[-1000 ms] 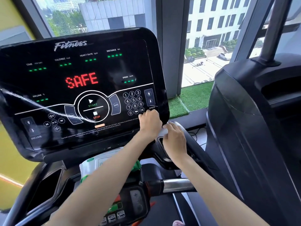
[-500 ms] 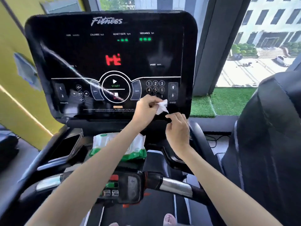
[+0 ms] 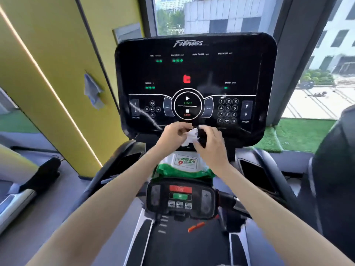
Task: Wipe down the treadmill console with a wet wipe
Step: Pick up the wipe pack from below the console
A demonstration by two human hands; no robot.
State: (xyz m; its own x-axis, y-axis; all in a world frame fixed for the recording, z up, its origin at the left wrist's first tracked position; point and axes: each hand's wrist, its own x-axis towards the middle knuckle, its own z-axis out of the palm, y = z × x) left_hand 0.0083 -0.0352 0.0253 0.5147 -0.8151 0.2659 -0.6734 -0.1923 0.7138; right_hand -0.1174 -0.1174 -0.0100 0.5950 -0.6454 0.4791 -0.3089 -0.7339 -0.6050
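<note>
The black treadmill console (image 3: pixel 194 73) stands upright ahead, its display lit, with a start/stop ring and a number keypad on its lower half. A crumpled white wet wipe (image 3: pixel 191 138) hangs in front of the console's bottom edge, below the stop button. My left hand (image 3: pixel 173 135) grips the wipe from the left. My right hand (image 3: pixel 210 141) pinches it from the right. Both hands meet at the wipe, just off the console face.
A green and white pack of wet wipes (image 3: pixel 184 166) lies on the tray under the console. Below it sits a small control panel (image 3: pixel 180 198) with red and green buttons. A second black machine (image 3: pixel 334 169) stands at the right, a yellow wall (image 3: pixel 48 73) at the left.
The view has swung so the console sits centred. My left hand carried the wipe from the keypad area to below the stop button, and my right hand has taken hold of it too.
</note>
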